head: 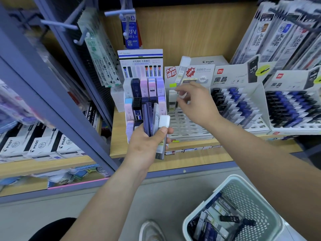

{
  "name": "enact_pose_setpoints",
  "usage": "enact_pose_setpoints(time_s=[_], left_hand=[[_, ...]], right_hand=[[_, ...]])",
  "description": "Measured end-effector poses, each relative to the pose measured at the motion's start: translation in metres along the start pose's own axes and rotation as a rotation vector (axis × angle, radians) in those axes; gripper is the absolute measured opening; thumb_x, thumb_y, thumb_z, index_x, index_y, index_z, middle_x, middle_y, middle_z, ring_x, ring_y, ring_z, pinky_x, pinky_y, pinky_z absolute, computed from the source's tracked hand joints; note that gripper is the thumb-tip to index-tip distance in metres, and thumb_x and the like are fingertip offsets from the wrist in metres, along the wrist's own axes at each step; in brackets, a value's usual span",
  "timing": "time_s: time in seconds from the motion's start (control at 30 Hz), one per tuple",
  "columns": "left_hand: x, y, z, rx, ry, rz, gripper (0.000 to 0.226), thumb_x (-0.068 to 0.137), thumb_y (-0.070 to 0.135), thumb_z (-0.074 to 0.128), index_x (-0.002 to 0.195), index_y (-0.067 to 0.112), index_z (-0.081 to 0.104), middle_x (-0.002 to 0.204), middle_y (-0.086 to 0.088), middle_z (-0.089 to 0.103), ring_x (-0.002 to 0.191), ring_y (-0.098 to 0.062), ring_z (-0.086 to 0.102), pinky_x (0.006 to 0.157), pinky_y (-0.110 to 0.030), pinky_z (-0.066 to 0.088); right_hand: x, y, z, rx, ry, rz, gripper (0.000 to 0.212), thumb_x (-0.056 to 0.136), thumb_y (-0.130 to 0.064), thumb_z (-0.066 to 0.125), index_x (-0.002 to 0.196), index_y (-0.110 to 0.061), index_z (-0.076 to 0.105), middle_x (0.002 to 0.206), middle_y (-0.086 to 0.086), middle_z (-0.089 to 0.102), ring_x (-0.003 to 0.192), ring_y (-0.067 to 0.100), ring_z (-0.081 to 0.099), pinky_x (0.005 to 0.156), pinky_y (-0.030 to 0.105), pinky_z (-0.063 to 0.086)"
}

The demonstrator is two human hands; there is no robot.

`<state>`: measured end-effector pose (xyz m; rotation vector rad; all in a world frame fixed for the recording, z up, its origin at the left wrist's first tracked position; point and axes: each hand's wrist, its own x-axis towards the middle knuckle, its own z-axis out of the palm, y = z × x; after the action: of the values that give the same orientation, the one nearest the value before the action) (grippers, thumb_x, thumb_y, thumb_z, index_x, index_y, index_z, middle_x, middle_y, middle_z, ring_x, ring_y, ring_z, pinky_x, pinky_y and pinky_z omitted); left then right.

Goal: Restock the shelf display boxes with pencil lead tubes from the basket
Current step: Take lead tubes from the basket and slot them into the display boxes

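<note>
Left hand [147, 145] grips lead tubes [150, 117]; right fingers [188, 86] pinch white-capped tube [182, 95] over grey box [187, 124]; stocked boxes [238, 105] flank

I am in a stationery shop. The wooden shelf [191, 162] before me carries cardboard display boxes [225, 79] packed with rows of pencil lead tubes [234, 101], and a printed header card [140, 63] shows brand and grade. Refill packs [278, 35] hang from pegs [59, 25] at both sides, white Pilot boxes [41, 145] line the neighbouring shelf, and price labels [191, 150] run along the shelf edge. A basket [255, 204] of loose stock stands on the floor [156, 197].
</note>
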<state>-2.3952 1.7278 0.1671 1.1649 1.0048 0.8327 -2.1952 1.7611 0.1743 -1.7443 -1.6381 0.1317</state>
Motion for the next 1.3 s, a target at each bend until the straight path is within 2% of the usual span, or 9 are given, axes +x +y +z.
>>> enact_pose_setpoints(time_s=[0.13, 0.23, 0.33, 0.5, 0.63, 0.77, 0.87, 1.03, 1.3], left_hand=[[-0.001, 0.000, 0.004, -0.005, -0.012, 0.003, 0.018, 0.100, 0.012, 0.059, 0.115, 0.020, 0.063, 0.089, 0.001, 0.078, 0.069, -0.009, 0.066, 0.060, -0.024, 0.055], [-0.002, 0.000, 0.006, 0.003, -0.022, 0.008, 0.018, 0.099, 0.012, 0.060, 0.115, 0.020, 0.065, 0.088, 0.001, 0.077, 0.071, -0.012, 0.068, 0.062, -0.026, 0.056], [-0.002, 0.000, 0.010, -0.005, -0.039, 0.012, 0.018, 0.098, 0.011, 0.061, 0.110, 0.023, 0.066, 0.085, 0.001, 0.077, 0.071, -0.014, 0.070, 0.066, -0.031, 0.058], [0.000, 0.000, 0.013, -0.093, -0.031, -0.051, 0.015, 0.099, 0.009, 0.060, 0.111, 0.017, 0.064, 0.084, 0.000, 0.077, 0.075, -0.020, 0.073, 0.074, -0.039, 0.061], [0.001, -0.001, 0.011, -0.096, 0.001, -0.102, 0.012, 0.099, 0.006, 0.059, 0.108, 0.012, 0.065, 0.083, -0.002, 0.074, 0.067, -0.015, 0.068, 0.060, -0.024, 0.056], [0.000, -0.003, 0.011, -0.008, -0.011, -0.097, 0.011, 0.098, 0.008, 0.061, 0.106, 0.014, 0.065, 0.074, 0.002, 0.069, 0.055, -0.009, 0.050, 0.049, -0.021, 0.044], [0.001, -0.004, 0.012, 0.026, -0.021, -0.092, 0.013, 0.097, 0.011, 0.063, 0.109, 0.016, 0.063, 0.072, 0.006, 0.068, 0.053, -0.009, 0.042, 0.047, -0.020, 0.038], [0.001, -0.003, 0.013, 0.029, -0.021, -0.113, 0.015, 0.095, 0.015, 0.067, 0.109, 0.017, 0.065, 0.074, 0.004, 0.065, 0.055, -0.010, 0.041, 0.048, -0.019, 0.037], [0.001, 0.000, 0.014, 0.017, -0.003, -0.121, 0.012, 0.098, 0.027, 0.063, 0.097, 0.015, 0.062, 0.069, 0.008, 0.064, 0.056, -0.009, 0.041, 0.049, -0.021, 0.036]], right_hand=[[-0.028, -0.025, -0.012, 0.412, -0.191, 0.231, 0.009, 0.094, -0.015, 0.065, 0.089, -0.018, 0.072, 0.077, 0.000, 0.072, 0.069, 0.017, 0.069, 0.072, 0.039, 0.059], [-0.043, -0.037, -0.019, 0.618, -0.348, 0.310, 0.007, 0.095, -0.018, 0.066, 0.093, -0.016, 0.072, 0.073, 0.004, 0.071, 0.065, 0.014, 0.068, 0.064, 0.033, 0.057], [-0.048, -0.041, -0.024, 0.694, -0.405, 0.327, 0.006, 0.093, -0.012, 0.069, 0.097, -0.011, 0.073, 0.070, 0.003, 0.071, 0.065, 0.014, 0.066, 0.069, 0.031, 0.058], [-0.041, -0.031, -0.041, 0.663, -0.292, 0.377, 0.010, 0.089, -0.004, 0.071, 0.098, -0.008, 0.072, 0.080, 0.010, 0.074, 0.067, 0.016, 0.068, 0.066, 0.029, 0.058], [-0.028, -0.008, -0.059, 0.692, -0.096, 0.413, 0.011, 0.091, -0.002, 0.068, 0.093, -0.012, 0.068, 0.079, 0.011, 0.070, 0.065, 0.020, 0.068, 0.069, 0.039, 0.059], [-0.014, 0.015, -0.056, 0.469, 0.020, 0.285, 0.015, 0.090, -0.011, 0.071, 0.088, -0.024, 0.065, 0.080, -0.001, 0.069, 0.068, 0.016, 0.070, 0.073, 0.041, 0.059], [-0.006, 0.018, -0.044, 0.309, 0.023, 0.217, 0.021, 0.090, -0.016, 0.072, 0.082, -0.033, 0.062, 0.080, -0.011, 0.065, 0.066, 0.007, 0.066, 0.068, 0.032, 0.055], [0.000, 0.022, -0.028, 0.208, -0.019, 0.173, 0.009, 0.091, -0.020, 0.071, 0.090, -0.028, 0.066, 0.086, -0.009, 0.068, 0.075, 0.010, 0.066, 0.068, 0.024, 0.049], [0.002, 0.024, -0.032, 0.095, -0.084, 0.093, 0.009, 0.092, -0.021, 0.070, 0.094, -0.029, 0.069, 0.090, -0.010, 0.070, 0.083, 0.008, 0.067, 0.079, 0.022, 0.052]])
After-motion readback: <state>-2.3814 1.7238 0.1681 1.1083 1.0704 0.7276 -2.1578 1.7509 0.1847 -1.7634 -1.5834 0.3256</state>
